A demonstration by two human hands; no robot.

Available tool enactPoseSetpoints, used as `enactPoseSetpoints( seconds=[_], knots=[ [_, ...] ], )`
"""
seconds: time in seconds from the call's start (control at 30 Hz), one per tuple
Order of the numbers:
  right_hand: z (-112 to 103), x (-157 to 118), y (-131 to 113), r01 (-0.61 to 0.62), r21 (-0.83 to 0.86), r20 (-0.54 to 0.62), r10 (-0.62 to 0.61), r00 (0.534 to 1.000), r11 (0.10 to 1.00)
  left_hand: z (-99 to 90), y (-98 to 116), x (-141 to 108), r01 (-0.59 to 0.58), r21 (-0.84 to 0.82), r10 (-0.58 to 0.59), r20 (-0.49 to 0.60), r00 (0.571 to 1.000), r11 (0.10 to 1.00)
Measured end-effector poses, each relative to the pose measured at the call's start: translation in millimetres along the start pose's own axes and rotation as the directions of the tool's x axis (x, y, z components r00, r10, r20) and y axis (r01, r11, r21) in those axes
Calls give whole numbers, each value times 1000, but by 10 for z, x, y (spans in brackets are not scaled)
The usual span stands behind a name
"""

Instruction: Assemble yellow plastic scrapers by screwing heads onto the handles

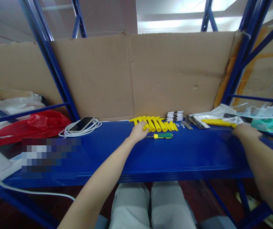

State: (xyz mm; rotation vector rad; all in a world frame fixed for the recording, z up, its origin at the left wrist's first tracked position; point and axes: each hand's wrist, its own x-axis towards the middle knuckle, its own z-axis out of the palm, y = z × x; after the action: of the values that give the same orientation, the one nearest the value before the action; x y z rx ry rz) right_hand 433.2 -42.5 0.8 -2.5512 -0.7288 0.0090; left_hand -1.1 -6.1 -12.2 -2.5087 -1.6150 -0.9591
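Observation:
My left hand (139,131) reaches to the left end of a row of yellow T-shaped plastic handles (157,124). Its fingers are curled over one of these handles and partly hide it. Just in front of the row lies a screwdriver (163,135) with a green and yellow grip, its shaft pointing toward that hand. Far to the right, my right hand (247,131) is at the end of a long yellow tool (216,122), beside clear plastic wrapping. Its fingers are mostly hidden. Small yellow wedge-shaped pieces (172,126) lie right of the handles.
Stacked white packets (174,115), grey metal strips (187,125) and black packaged pieces (198,122) line the back. A phone (85,123) lies on a coiled white cable (92,127) at left, near a red bag (41,124). Cardboard (174,70) walls off the blue shelf (174,157).

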Motion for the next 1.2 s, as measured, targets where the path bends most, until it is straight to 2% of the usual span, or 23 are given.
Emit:
enactPoseSetpoints(
  seconds=[0.1, 0.23, 0.33, 0.43, 0.53, 0.6, 0.67, 0.73, 0.83, 0.93, 1.0, 1.07, 1.2],
  knots=[
    [-18, 32, 53, -3, 67, -45, 6, 999, 998, -6, -3, 4, 4, -19, -4, -5, 1000, 1000],
    [-69, -77, 37, 4, 171, -184, 28, 983, 985, -12, -2, 10, -4, -35, 3, -12, 1000, 999],
    [-105, -225, -86, 89, 234, -311, -13, 950, 968, -15, 14, 8, -15, -43, 14, -30, 999, 999],
    [-112, -391, -316, 260, 286, -377, -141, 915, 922, -21, 34, 4, -12, -71, 7, -69, 998, 997],
    [-101, -622, -636, 509, 326, -482, -323, 814, 797, -23, 39, 12, 1, -145, -21, -137, 990, 989],
    [-91, -839, -878, 671, 359, -549, -434, 714, 649, -23, 28, 29, 7, -212, -48, -191, 980, 977],
    [-67, -1098, -1116, 782, 378, -613, -500, 612, 495, -26, 11, 51, 17, -277, -87, -241, 967, 961],
    [-8, -1368, -1326, 856, 381, -652, -555, 517, 350, -38, -4, 74, 41, -329, -141, -284, 948, 944],
    [171, -1706, -1533, 909, 374, -624, -675, 394, 186, -69, -11, 101, 104, -375, -236, -326, 915, 921],
    [398, -1894, -1574, 931, 354, -541, -791, 286, 94, -93, -4, 122, 153, -419, -307, -331, 892, 895],
    [513, -1935, -1529, 938, 338, -467, -850, 244, 83, -93, 3, 133, 172, -468, -333, -287, 898, 867],
    [569, -1935, -1461, 942, 324, -413, -882, 228, 92, -87, 14, 140, 179, -524, -333, -216, 918, 833],
    [560, -1910, -1378, 935, 321, -328, -909, 257, 149, -103, 66, 131, 163, -633, -299, -113, 948, 757]
  ],
)
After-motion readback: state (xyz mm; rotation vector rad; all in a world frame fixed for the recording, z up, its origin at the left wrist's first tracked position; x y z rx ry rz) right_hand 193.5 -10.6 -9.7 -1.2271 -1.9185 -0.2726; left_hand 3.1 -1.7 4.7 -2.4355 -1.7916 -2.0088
